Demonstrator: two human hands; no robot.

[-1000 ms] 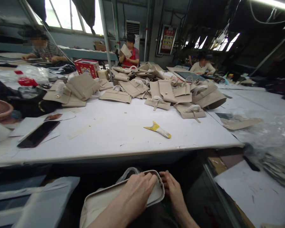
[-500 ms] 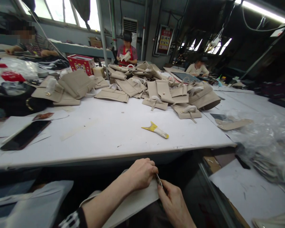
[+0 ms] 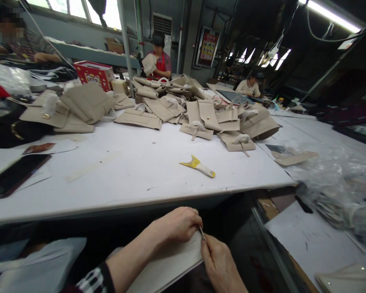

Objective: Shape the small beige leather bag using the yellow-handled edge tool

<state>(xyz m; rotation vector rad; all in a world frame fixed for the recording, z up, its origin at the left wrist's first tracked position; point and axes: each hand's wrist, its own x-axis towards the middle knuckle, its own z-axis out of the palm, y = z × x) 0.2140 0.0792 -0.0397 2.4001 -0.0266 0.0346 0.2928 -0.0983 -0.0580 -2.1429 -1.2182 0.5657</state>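
Note:
A pale cream flat panel (image 3: 167,264), looking like a leather bag piece, lies low in front of me, below the table edge. My left hand (image 3: 181,223) reaches across it, fingers closed on its far right edge. My right hand (image 3: 221,260) is closed at the right corner of the panel, thumb along the edge. Between the two hands a thin, dark-edged strip (image 3: 202,233) shows; I cannot make out whether it is part of the panel. The fingertips of both hands are partly hidden.
On the white table (image 3: 134,171) lie a yellow-and-white tool (image 3: 198,165), a phone (image 3: 16,175) and a heap of beige bag pieces (image 3: 171,106). A red box (image 3: 93,75) stands behind. Plastic wrap (image 3: 332,162) lies at right. Co-workers (image 3: 160,61) sit beyond.
The view has shifted slightly, so the table things sit further left. My hands stay closed at the panel's edge, the right one slightly lower. The co-worker at the back has raised a beige piece.

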